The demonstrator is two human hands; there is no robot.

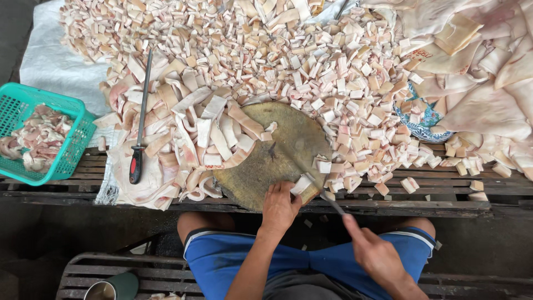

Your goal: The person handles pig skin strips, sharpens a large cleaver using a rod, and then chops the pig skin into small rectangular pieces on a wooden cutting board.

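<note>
A round, worn wooden chopping block [277, 153] lies on the slatted bench in front of me. My left hand [279, 206] rests on its near edge, fingers pressing a pale strip of pork skin [302, 184]. In my right hand [376, 251] is a knife [327, 198], whose blade angles up to the strip. Long uncut skin strips [208, 130] lie heaped on the block's left side. Small cut squares [333, 83] cover the area behind and to the right.
A green plastic basket [75, 141] with scraps sits at the left edge. A sharpening steel with a black and red handle [140, 119] lies on the strips. Large skin sheets [488, 89] and a patterned plate [425, 125] are at the right. A metal cup [108, 289] stands below.
</note>
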